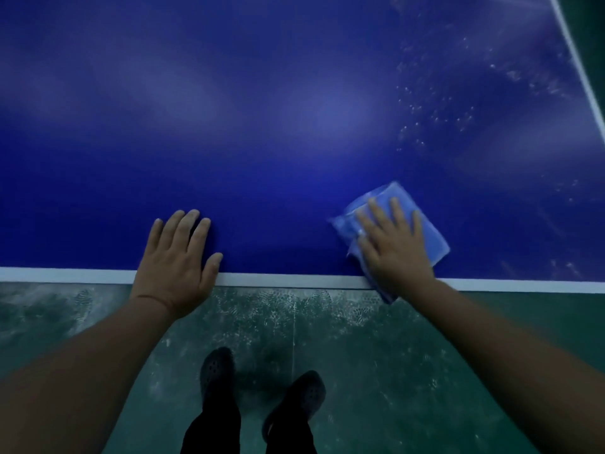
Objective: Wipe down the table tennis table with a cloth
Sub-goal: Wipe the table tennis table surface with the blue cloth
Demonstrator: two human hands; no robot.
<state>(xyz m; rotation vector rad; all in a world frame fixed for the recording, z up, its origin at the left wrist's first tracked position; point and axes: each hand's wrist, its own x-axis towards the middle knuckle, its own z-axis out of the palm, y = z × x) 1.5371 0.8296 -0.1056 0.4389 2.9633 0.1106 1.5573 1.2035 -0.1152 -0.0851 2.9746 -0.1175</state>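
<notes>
Risk noted first, at the left: the left hand [175, 257] bears on the tabletop [262, 126] at its near edge, the heel of the palm past the white border line [288, 280]; should weight shift while wiping, that palm could slide off the edge. Centre: the dark blue surface shows broad hazy patches, which may be reflected light or unwiped film; I cannot tell which. Right: the folded blue cloth [425, 231] lies at the near edge with one corner hanging past the border, so a stroke drawn toward the body could drag it off onto the floor [376, 371]. Further right, pale specks [435, 116] are scattered toward the far white line; in my judgement a dry or already soiled cloth would smear these rather than lift them. Grip, left: fingers straight and slightly spread, flat on the surface, holding nothing. Grip, right: the right hand [394, 244] lies flat with fingers extended and spread, pressing the cloth down, not curled round it.
</notes>
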